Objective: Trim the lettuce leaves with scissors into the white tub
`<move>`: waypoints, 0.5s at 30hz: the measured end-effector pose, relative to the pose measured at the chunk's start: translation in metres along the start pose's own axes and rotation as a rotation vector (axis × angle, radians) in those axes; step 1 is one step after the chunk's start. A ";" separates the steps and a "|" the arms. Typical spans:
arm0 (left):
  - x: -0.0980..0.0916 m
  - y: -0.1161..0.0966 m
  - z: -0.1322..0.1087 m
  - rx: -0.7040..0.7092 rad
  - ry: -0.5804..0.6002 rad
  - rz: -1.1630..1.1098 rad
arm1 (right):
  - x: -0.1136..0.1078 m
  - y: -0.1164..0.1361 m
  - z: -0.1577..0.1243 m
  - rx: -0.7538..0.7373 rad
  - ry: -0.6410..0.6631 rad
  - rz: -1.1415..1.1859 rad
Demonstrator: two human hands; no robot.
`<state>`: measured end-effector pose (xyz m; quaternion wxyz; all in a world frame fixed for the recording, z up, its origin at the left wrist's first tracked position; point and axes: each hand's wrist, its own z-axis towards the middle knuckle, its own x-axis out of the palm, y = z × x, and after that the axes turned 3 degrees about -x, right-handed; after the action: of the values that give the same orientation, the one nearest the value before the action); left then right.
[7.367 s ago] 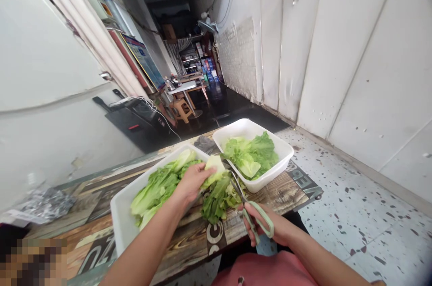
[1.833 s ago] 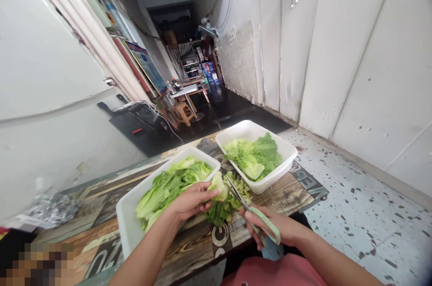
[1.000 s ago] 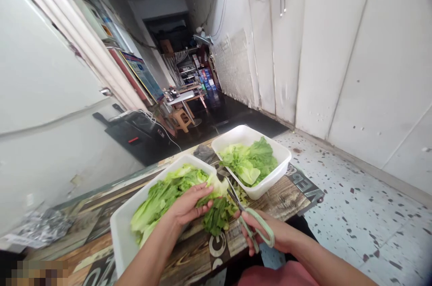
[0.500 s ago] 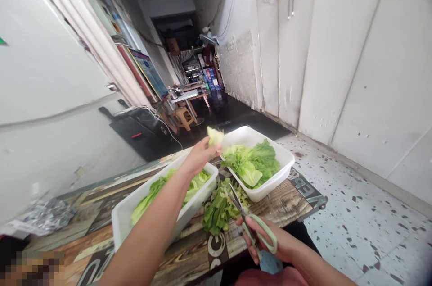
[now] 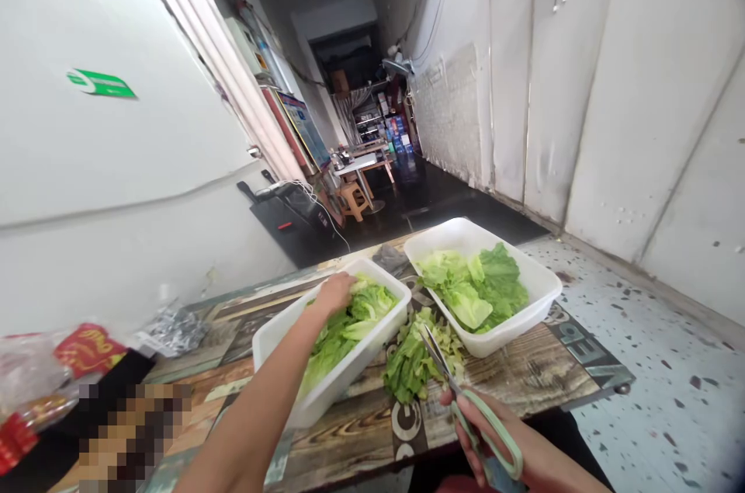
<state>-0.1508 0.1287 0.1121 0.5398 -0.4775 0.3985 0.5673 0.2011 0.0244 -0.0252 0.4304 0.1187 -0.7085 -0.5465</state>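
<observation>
The table [image 5: 512,376] has a printed wood-look top with worn lettering. Two white plastic tubs stand on it, the near tub [image 5: 343,388] to the left and the far tub [image 5: 494,341] to the right. A heap of cut lettuce [image 5: 414,361] lies directly on the tabletop between them. A crumpled grey cloth [image 5: 391,258] lies just beyond, and crumpled foil [image 5: 173,331] lies well left.

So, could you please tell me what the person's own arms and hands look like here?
Both are bare: the left hand and right hand wear no gloves, and the left forearm shows no sleeve, watch or band. No rings show, though the fingers are only partly visible.
</observation>
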 end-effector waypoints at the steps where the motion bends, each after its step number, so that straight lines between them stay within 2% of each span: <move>1: 0.003 0.003 0.000 0.006 -0.018 -0.011 | 0.001 0.000 0.000 -0.003 -0.011 -0.024; 4: -0.001 0.009 0.002 0.036 -0.066 -0.048 | 0.003 0.005 -0.001 -0.010 -0.026 -0.057; 7: -0.018 0.007 -0.006 0.060 -0.118 -0.197 | 0.007 0.012 -0.004 0.006 -0.036 -0.053; 9: -0.031 -0.003 -0.019 0.037 -0.134 -0.492 | 0.009 0.015 -0.004 -0.002 -0.024 -0.074; 12: -0.044 -0.026 -0.043 -0.033 -0.056 -0.963 | 0.010 0.017 0.002 -0.040 0.006 -0.094; 13: -0.045 -0.033 -0.050 -0.042 -0.037 -1.019 | 0.010 0.017 0.004 -0.051 0.010 -0.098; 15: -0.043 -0.040 -0.057 -0.033 -0.087 -0.937 | 0.010 0.017 0.007 -0.069 0.015 -0.113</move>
<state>-0.1060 0.0680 0.1433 0.7463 -0.5901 0.1080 0.2883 0.1950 0.0292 -0.0055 0.4082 0.1477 -0.6782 -0.5929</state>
